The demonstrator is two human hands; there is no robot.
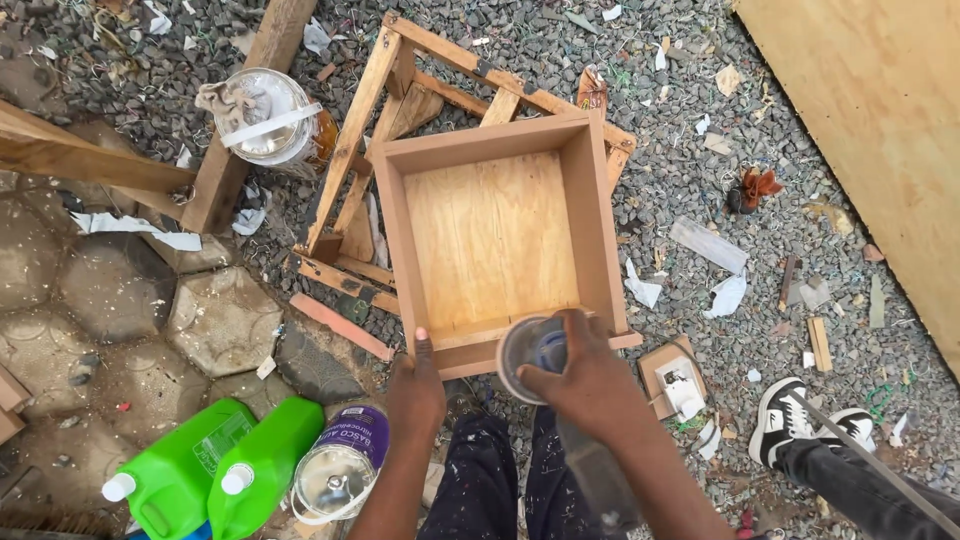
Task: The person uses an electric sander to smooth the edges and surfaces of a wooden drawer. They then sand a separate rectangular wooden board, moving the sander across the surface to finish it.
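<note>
An open wooden box [494,232] with brown sides and a plywood bottom rests on a rough wooden frame [355,140] on gravel. My left hand [416,385] grips the box's near left corner, thumb up on the edge. My right hand [585,378] holds a clear round plastic container [528,352] over the box's near edge. My dark, paint-spattered trousers [480,480] show below.
Two green jugs [220,470] and a clear jar with a purple label [340,468] lie at lower left. A clear plastic tub [262,115] sits on a plank at upper left. A plywood sheet [880,120] lies at right. Another person's black-and-white shoe [785,418] is at lower right. Hexagonal pavers [120,300] lie at left.
</note>
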